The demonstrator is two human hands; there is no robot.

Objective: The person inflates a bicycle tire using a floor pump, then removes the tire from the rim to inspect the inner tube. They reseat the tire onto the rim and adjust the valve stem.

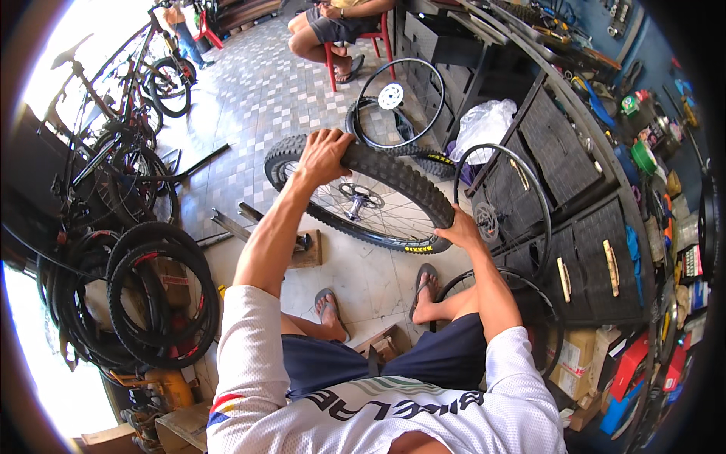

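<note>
Raised before me and tilted is a bicycle wheel with a black knobby tire (pixel 398 175) and yellow lettering on its sidewall. Thin spokes run to a hub with a disc rotor (pixel 355 198) at its middle. My left hand (pixel 327 157) is wrapped over the tread at the top left, fingers curled across it. On the right side of the tire, my right hand (pixel 461 228) grips the edge, its thumb along the tread; the other fingers are partly hidden behind the tire.
A bare rim (pixel 546 208) leans on dark cabinets (pixel 597 261) at right, another wheel (pixel 442 83) beyond. Used tires (pixel 162 295) hang at left, near parked bicycles (pixel 113 113). A wooden block (pixel 308 253) lies on the floor. A person sits on a red chair (pixel 330 68).
</note>
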